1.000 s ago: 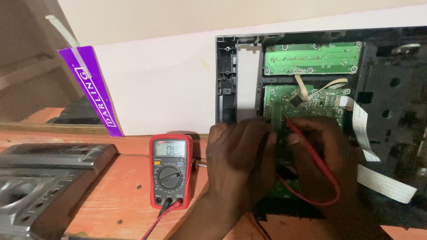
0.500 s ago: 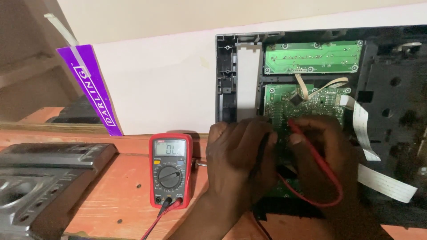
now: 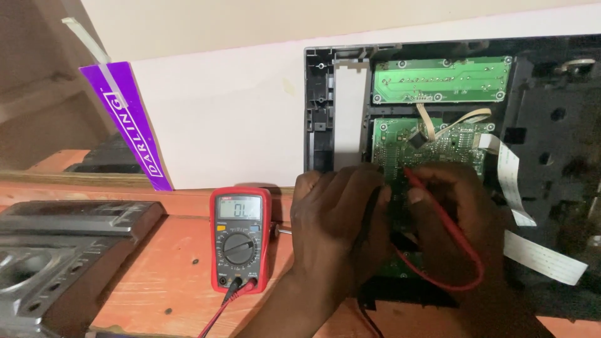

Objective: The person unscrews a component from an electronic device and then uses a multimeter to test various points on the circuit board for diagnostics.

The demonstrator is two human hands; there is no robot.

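Both hands work over the lower green circuit board inside an opened dark plastic casing that stands at the right of the scene. The right hand pinches a red probe, its tip pressed on the board, with the red lead looping down round the hand. The left hand is curled closed just beside it; whether it grips a second probe cannot be told, since the fingers hide it. A second, paler green board sits farther up in the casing, and white ribbon cables hang to the right. To the left, near, a red multimeter lies flat on the orange wooden bench, with red and black leads plugged in at its near end. Far left, a tall purple strip-shaped package with white lettering leans against a white panel. A grey metal housing lies at the near left
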